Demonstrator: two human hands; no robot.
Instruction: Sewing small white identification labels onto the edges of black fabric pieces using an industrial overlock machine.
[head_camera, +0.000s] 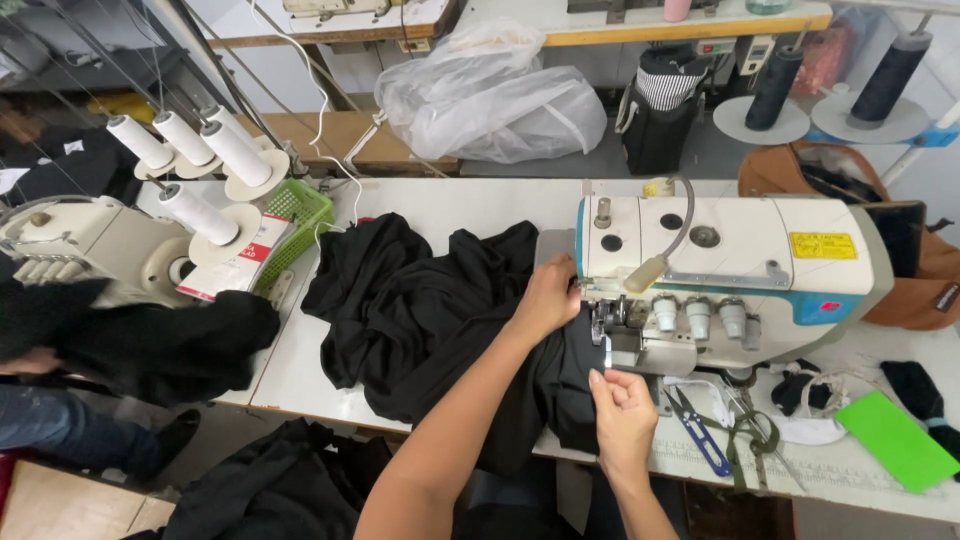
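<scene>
Black fabric (430, 310) is spread in a loose, crumpled heap on the white worktable (300, 360), directly left of the white and teal overlock sewing machine (720, 275), with one edge drawn up to the machine's presser foot. The left hand (548, 297) is laid flat on the cloth just left of the presser foot, its fingers curled over the fabric and pressed against the machine's front. The right hand (622, 410) is held just below the machine, its thumb and fingers pinched narrowly on the cloth's edge where it hangs over the table's front. Blue-handled thread snips (697, 432) are seen on the table below the machine, just right of the right hand, beside a tangle of olive straps. A bright green card (897, 440) is placed further right, below the machine's right end. Far left of the machine, four white thread cones (190, 165) are mounted on a stand, with a green plastic basket (300, 212) beside them. A clear plastic bag (490, 100) is seen behind the machine, beyond the table's far edge
</scene>
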